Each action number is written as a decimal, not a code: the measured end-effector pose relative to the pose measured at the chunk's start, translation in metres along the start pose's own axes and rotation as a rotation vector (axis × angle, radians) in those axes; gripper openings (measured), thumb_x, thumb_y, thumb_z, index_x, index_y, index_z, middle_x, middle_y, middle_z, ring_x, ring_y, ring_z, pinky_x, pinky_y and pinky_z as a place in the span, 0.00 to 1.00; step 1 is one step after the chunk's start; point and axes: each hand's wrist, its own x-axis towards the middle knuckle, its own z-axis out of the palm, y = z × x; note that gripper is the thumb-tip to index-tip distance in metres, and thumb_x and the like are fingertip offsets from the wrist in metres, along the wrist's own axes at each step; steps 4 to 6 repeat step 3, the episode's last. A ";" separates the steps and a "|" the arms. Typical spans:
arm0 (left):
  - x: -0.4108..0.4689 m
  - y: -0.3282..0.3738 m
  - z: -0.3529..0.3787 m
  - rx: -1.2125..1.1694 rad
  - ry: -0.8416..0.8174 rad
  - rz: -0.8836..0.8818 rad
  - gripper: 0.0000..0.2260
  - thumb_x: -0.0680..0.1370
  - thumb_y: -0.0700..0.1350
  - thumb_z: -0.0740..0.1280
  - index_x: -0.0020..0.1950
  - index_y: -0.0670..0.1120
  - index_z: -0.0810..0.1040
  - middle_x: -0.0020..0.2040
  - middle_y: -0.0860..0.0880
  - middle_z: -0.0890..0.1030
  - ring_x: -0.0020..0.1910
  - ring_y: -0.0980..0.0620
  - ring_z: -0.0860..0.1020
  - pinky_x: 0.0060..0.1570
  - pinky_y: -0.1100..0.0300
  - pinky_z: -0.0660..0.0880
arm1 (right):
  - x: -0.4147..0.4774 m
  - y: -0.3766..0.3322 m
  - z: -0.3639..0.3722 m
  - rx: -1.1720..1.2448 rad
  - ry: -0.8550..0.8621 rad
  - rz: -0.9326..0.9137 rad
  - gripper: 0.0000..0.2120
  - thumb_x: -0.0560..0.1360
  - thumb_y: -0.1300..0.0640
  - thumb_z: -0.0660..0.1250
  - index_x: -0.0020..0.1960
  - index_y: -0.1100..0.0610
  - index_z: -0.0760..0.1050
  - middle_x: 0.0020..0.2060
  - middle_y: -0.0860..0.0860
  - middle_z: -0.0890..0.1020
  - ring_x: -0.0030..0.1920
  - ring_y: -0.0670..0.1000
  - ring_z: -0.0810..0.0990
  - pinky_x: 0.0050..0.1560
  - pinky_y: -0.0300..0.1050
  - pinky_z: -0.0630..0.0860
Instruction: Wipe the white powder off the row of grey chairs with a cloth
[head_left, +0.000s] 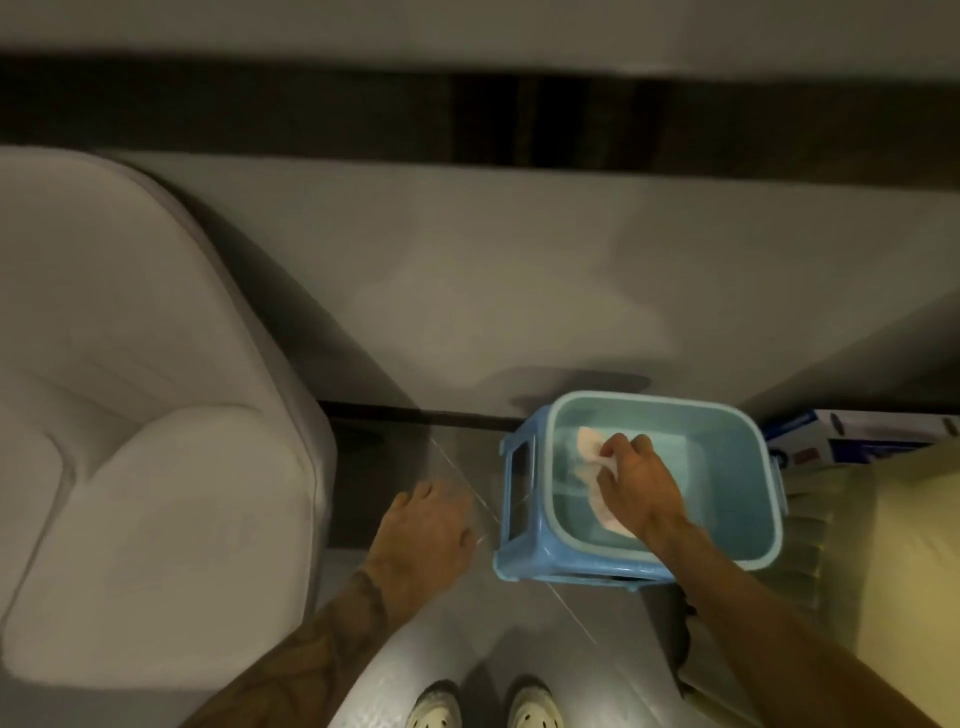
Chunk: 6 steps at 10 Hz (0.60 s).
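A pale pink cloth lies in the water of a light blue tub. My right hand reaches into the tub and pinches the cloth between its fingers. The tub rests on a blue plastic stool. My left hand hangs over the floor just left of the stool, fingers loosely apart and holding nothing. A grey padded chair fills the left side of the view; no white powder shows clearly on it.
A grey wall with a dark band runs across the top. At the right stand a white and blue box and a yellowish surface. My two shoes are on the grey tiled floor at the bottom.
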 end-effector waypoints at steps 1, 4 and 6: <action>0.018 -0.006 0.025 0.009 0.001 -0.003 0.18 0.86 0.54 0.57 0.74 0.50 0.71 0.70 0.49 0.73 0.68 0.50 0.71 0.71 0.54 0.66 | 0.019 0.011 0.030 0.007 -0.035 0.020 0.13 0.79 0.57 0.64 0.63 0.57 0.71 0.56 0.57 0.72 0.50 0.59 0.78 0.54 0.53 0.78; 0.011 0.001 0.017 0.001 0.021 -0.023 0.19 0.85 0.54 0.58 0.74 0.49 0.71 0.69 0.48 0.74 0.67 0.49 0.72 0.68 0.53 0.67 | 0.005 0.017 0.019 0.022 -0.092 0.089 0.14 0.81 0.58 0.63 0.65 0.56 0.70 0.62 0.56 0.72 0.53 0.57 0.79 0.58 0.51 0.77; 0.011 0.001 0.017 0.001 0.021 -0.023 0.19 0.85 0.54 0.58 0.74 0.49 0.71 0.69 0.48 0.74 0.67 0.49 0.72 0.68 0.53 0.67 | 0.005 0.017 0.019 0.022 -0.092 0.089 0.14 0.81 0.58 0.63 0.65 0.56 0.70 0.62 0.56 0.72 0.53 0.57 0.79 0.58 0.51 0.77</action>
